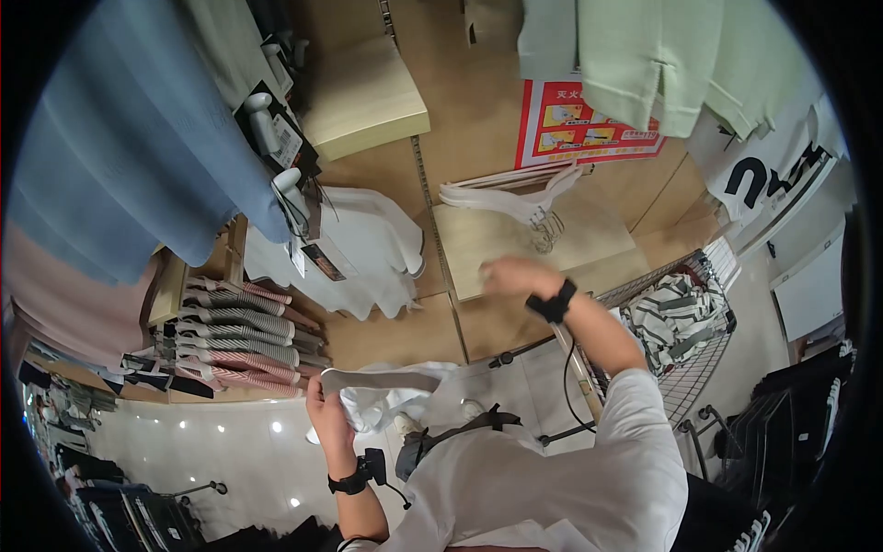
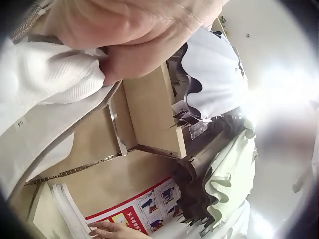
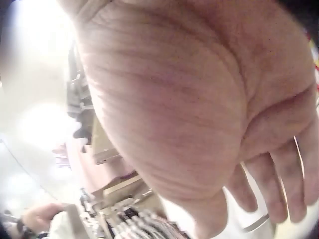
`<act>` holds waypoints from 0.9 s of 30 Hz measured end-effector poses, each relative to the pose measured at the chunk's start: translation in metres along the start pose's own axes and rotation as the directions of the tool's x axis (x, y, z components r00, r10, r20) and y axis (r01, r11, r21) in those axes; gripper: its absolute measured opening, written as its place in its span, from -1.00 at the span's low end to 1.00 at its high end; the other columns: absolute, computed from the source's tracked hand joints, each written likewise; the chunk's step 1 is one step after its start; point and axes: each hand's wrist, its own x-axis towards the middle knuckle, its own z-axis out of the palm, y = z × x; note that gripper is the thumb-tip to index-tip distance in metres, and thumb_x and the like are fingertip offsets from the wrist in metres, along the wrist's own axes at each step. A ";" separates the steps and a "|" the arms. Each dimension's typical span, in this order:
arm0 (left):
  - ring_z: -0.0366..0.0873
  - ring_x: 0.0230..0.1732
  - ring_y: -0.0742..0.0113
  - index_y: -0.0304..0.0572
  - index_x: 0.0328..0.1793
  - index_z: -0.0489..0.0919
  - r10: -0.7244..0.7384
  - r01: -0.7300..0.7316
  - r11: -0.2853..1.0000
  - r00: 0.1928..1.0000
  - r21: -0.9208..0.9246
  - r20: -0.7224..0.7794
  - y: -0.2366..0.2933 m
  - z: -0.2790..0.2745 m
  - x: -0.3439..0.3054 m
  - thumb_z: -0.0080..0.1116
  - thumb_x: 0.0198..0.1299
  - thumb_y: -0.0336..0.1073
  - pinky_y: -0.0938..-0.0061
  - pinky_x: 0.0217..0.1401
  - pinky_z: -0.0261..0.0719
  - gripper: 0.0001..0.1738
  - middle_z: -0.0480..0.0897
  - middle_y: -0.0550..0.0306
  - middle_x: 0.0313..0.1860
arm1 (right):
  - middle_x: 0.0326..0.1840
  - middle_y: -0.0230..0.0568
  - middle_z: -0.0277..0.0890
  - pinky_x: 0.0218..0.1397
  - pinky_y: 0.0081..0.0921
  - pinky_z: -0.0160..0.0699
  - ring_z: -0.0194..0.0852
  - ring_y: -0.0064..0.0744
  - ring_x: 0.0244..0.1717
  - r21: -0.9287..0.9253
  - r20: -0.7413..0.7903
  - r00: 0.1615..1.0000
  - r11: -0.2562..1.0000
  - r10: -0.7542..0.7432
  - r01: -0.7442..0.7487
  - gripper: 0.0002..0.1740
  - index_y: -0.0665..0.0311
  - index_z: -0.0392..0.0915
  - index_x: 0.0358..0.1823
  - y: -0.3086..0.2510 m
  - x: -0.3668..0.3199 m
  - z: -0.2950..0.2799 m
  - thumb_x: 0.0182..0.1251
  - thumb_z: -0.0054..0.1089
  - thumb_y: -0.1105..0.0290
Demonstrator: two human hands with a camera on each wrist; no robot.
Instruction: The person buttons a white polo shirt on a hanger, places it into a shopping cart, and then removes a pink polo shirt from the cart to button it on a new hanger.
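Note:
My left hand (image 1: 330, 416) grips a white garment (image 1: 372, 405) by a grey band along its upper edge. In the left wrist view, white ribbed cloth (image 2: 55, 74) bunches against the left thumb, above a smooth pale strip marked with small print. My right hand (image 1: 520, 278) is empty and stretched out over a pale wooden shelf (image 1: 589, 248). Its fingers (image 3: 271, 184) are extended in the right wrist view. Just beyond it, white hangers (image 1: 515, 198) with metal hooks lie stacked on that shelf.
A wire cart (image 1: 681, 322) with striped clothes stands at the right. Striped garments (image 1: 239, 336) hang on the left, below a blue garment (image 1: 138, 138). White tops (image 1: 368, 239) hang ahead, a red poster (image 1: 589, 120) is on the back panel, and green garments (image 1: 644, 55) hang above.

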 end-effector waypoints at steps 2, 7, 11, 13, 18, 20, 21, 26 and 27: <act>0.47 -0.24 0.51 -0.30 -0.13 0.53 0.007 -0.007 0.992 1.000 0.125 0.001 0.004 -0.005 -0.006 0.03 0.23 -0.58 0.63 -0.13 0.43 -0.87 0.56 0.24 -0.28 | 0.03 0.18 0.56 0.13 -0.17 0.52 0.54 0.13 0.04 -0.047 -0.099 0.962 0.965 0.254 -0.260 -0.46 0.32 0.51 0.13 0.087 0.026 -0.027 0.19 0.22 0.13; 0.44 -0.30 0.56 -0.30 -0.16 0.54 0.022 -0.001 0.984 0.993 0.179 -0.113 0.009 -0.029 -0.017 0.11 0.28 -0.47 0.67 -0.23 0.38 -0.94 0.56 0.25 -0.32 | 0.37 0.17 0.27 0.30 -0.02 0.44 0.35 0.20 0.28 -0.289 -0.250 0.782 0.727 0.571 -0.623 -0.20 0.10 0.14 0.46 0.184 0.032 -0.078 0.13 0.17 0.45; 0.44 -0.31 0.56 -0.31 -0.15 0.54 0.029 0.016 0.976 0.979 0.218 -0.204 0.012 -0.052 -0.032 0.08 0.29 -0.48 0.66 -0.23 0.38 -0.93 0.56 0.25 -0.32 | 0.57 -0.07 0.03 0.44 0.02 0.29 0.03 0.12 0.52 -0.538 -0.140 0.896 0.727 0.421 -0.426 -0.11 -0.01 0.04 0.53 0.220 0.035 -0.068 0.12 0.12 0.55; 0.45 -0.31 0.56 -0.31 -0.14 0.54 0.040 -0.001 0.976 0.984 0.220 -0.176 0.018 -0.057 -0.037 0.06 0.29 -0.49 0.66 -0.23 0.40 -0.92 0.57 0.24 -0.32 | 0.57 -0.18 0.05 0.44 0.02 0.28 0.03 0.09 0.53 -0.522 -0.122 0.902 0.746 0.415 -0.414 -0.20 -0.02 0.07 0.53 0.231 0.037 -0.061 0.22 0.00 0.54; 0.44 -0.31 0.58 -0.31 -0.14 0.54 0.037 0.000 0.985 0.978 0.173 -0.207 0.028 -0.053 -0.043 0.03 0.27 -0.52 0.67 -0.23 0.39 -0.90 0.58 0.25 -0.30 | 0.42 -0.13 0.21 0.35 -0.11 0.40 0.15 0.01 0.45 -0.648 -0.156 0.927 0.673 0.341 -0.356 -0.37 0.02 0.20 0.45 0.219 0.038 -0.063 0.30 -0.07 0.46; 0.43 -0.30 0.59 -0.32 -0.14 0.55 0.003 0.045 0.975 0.977 0.218 -0.214 0.027 -0.050 -0.042 0.03 0.26 -0.52 0.68 -0.22 0.37 -0.90 0.58 0.27 -0.30 | 0.36 -0.12 0.24 0.28 -0.10 0.45 0.20 -0.04 0.41 -0.578 -0.230 0.936 0.735 0.268 -0.353 -0.56 0.12 0.38 0.24 0.229 0.047 -0.059 0.31 -0.08 0.41; 0.43 -0.30 0.59 -0.32 -0.14 0.55 0.003 0.045 0.975 0.976 0.216 -0.219 0.028 -0.048 -0.043 0.03 0.26 -0.52 0.68 -0.22 0.37 -0.90 0.58 0.27 -0.30 | 0.38 -0.16 0.30 0.29 -0.15 0.42 0.20 -0.09 0.43 -0.545 -0.226 0.929 0.752 0.294 -0.371 -0.67 0.16 0.50 0.08 0.221 0.050 -0.060 0.32 -0.08 0.38; 0.41 -0.29 0.61 -0.31 -0.15 0.55 -0.007 0.043 0.977 0.986 0.210 -0.168 0.023 -0.040 -0.039 0.05 0.27 -0.50 0.69 -0.20 0.34 -0.91 0.56 0.31 -0.31 | 0.19 -0.06 0.43 0.35 -0.13 0.31 0.30 -0.09 0.34 -0.586 -0.256 0.962 0.776 0.096 -0.233 -0.71 0.28 0.46 -0.01 0.242 0.053 -0.054 0.22 0.00 0.46; 0.41 -0.29 0.61 -0.31 -0.15 0.55 -0.010 0.045 0.976 0.987 0.211 -0.162 0.022 -0.040 -0.038 0.05 0.27 -0.50 0.69 -0.20 0.34 -0.91 0.56 0.31 -0.31 | 0.14 -0.02 0.47 0.37 -0.13 0.29 0.32 -0.07 0.32 -0.634 -0.238 0.971 0.754 0.024 -0.174 -0.69 0.30 0.46 -0.02 0.243 0.051 -0.054 0.17 0.04 0.49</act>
